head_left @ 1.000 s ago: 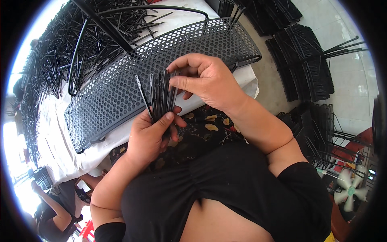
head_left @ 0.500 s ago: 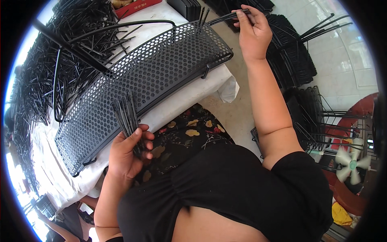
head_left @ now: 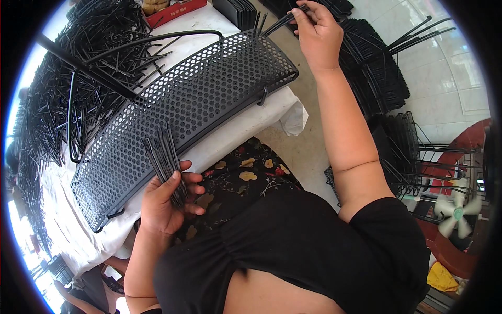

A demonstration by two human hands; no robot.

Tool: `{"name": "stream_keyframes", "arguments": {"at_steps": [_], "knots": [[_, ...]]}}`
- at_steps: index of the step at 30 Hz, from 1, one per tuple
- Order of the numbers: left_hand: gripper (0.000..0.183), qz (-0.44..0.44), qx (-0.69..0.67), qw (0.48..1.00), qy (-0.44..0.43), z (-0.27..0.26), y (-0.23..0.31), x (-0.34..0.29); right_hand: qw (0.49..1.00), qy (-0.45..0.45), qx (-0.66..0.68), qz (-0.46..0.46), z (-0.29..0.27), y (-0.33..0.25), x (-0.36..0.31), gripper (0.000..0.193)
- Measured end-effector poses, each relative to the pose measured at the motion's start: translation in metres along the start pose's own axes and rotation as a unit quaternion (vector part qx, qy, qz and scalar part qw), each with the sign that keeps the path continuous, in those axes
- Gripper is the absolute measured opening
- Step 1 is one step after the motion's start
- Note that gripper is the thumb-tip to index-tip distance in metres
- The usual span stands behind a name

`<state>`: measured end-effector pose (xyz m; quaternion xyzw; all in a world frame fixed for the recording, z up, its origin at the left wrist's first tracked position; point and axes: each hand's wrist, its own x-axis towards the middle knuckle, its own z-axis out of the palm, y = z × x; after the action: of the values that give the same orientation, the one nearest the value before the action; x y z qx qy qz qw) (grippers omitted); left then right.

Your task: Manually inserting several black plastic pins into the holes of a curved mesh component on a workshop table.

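A long black mesh panel [head_left: 219, 78] with round holes lies across a white-covered table in front of me. Between the thumb and fingers of my left hand [head_left: 166, 201] rests a bundle of thin black strips [head_left: 163, 152], fanned over the panel's near edge. My right hand [head_left: 319, 34], raised beyond the panel's far right corner, pinches one or more thin black strips [head_left: 282, 23] that slant down toward that corner. A few more upright strips [head_left: 258, 23] stick up there from the panel's far edge.
A large heap of loose black strips [head_left: 99, 68] covers the table's left side. A red box [head_left: 175, 11] and black stacked pieces [head_left: 238, 13] sit at the back. Black racks [head_left: 376, 68] stand to the right, near a spinning fan [head_left: 457, 212]. Another person's arm [head_left: 78, 298] shows lower left.
My right hand has shifted a little left and toward the panel's far corner with its strips. The left hand still holds the bundle, its fingers slightly more spread.
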<state>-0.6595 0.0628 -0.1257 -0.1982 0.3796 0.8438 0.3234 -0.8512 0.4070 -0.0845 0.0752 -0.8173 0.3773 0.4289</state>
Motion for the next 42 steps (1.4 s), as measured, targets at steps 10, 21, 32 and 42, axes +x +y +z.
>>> {"name": "stream_keyframes", "arguments": {"at_steps": [10, 21, 32, 42], "knots": [[0.030, 0.038, 0.037, 0.997, 0.049, -0.001, -0.004, -0.003, 0.997, 0.039, 0.013, -0.065, 0.023, 0.013, -0.003, 0.023], [0.020, 0.089, 0.115, 0.983, 0.112, 0.005, -0.009, -0.002, 0.986, -0.061, -0.100, -0.119, 0.033, 0.018, 0.008, 0.013], [0.016, 0.197, 0.179, 0.962, 0.065, 0.017, -0.010, 0.002, 0.896, -0.354, 0.234, 0.133, 0.026, -0.103, -0.084, 0.032], [0.019, 0.098, 0.210, 0.970, 0.079, 0.029, -0.005, -0.005, 0.776, -0.415, 0.408, 0.243, 0.026, -0.140, -0.118, 0.027]]}}
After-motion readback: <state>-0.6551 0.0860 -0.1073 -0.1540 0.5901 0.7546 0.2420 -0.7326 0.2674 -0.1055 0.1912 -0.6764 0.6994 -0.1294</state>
